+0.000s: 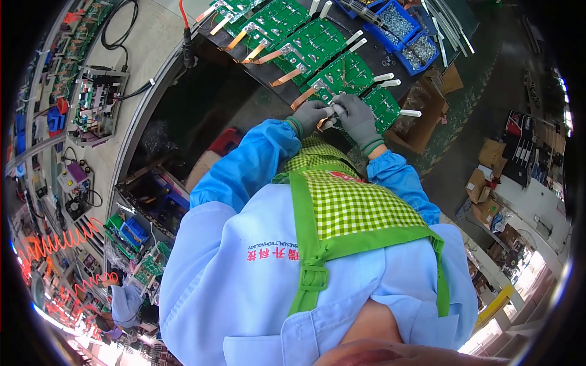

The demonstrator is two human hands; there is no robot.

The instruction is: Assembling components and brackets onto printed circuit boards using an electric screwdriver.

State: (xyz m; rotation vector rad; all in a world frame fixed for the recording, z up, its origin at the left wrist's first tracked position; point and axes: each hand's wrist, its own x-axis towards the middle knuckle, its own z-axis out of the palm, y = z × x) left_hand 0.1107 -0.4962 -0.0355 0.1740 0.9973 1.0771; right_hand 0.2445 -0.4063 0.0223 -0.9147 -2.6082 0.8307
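My left hand (310, 117), in a grey glove with pale fingertips, is closed at the near edge of a row of green circuit boards. Its fingertips meet those of my right hand (358, 121), gloved the same way and also closed. Between and just below the fingers shows a bent copper strip (321, 124); what each hand pinches is hidden. Beyond them lies a green circuit board (345, 74) with a copper strip (303, 97) and white posts (384, 77). Partly behind my right hand is the last green board (383, 105) of the row.
Blue bins (395, 25) of small metal hardware stand at the table's far right, with loose washers (388, 61) nearby and metal bars (448, 27) beyond. A cardboard box (421, 116) is right of the boards. A hanging black tool (188, 52) on a red cord is at the left.
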